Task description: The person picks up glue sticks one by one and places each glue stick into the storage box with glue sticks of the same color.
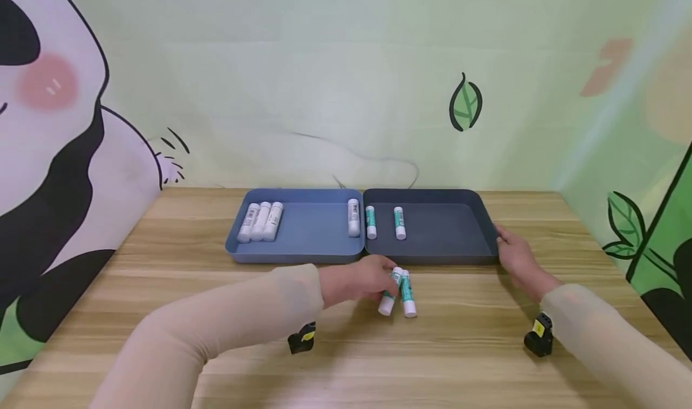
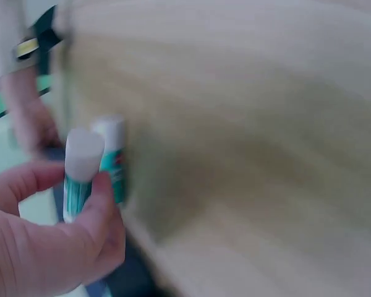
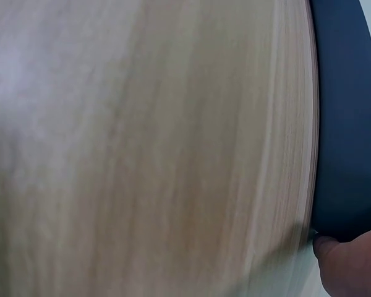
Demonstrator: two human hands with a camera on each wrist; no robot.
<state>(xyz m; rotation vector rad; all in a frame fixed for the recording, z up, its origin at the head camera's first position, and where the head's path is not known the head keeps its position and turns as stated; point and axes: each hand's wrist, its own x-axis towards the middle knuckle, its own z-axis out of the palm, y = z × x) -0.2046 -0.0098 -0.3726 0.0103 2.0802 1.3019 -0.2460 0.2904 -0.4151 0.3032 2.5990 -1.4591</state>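
Observation:
In the head view, my left hand (image 1: 370, 275) pinches a white glue stick with a green label (image 1: 387, 302) between thumb and fingers, low over the table. Right beside it lies a second green-labelled glue stick (image 1: 408, 295). The left wrist view shows the held glue stick (image 2: 81, 162) with its white end towards the camera. My right hand (image 1: 520, 259) touches the right side of the dark tray (image 1: 438, 257); in the right wrist view its thumb (image 3: 349, 263) lies against the tray wall (image 3: 349, 124). The other right fingers are mostly hidden there.
The dark tray holds two green-labelled glue sticks (image 1: 399, 223), standing apart. Against its left side sits a blue tray (image 1: 303, 257), with three white glue sticks (image 1: 261, 221) at the left and another white one (image 1: 354, 218) at the right. A printed backdrop (image 1: 259, 96) rises behind the wooden table (image 1: 459, 349).

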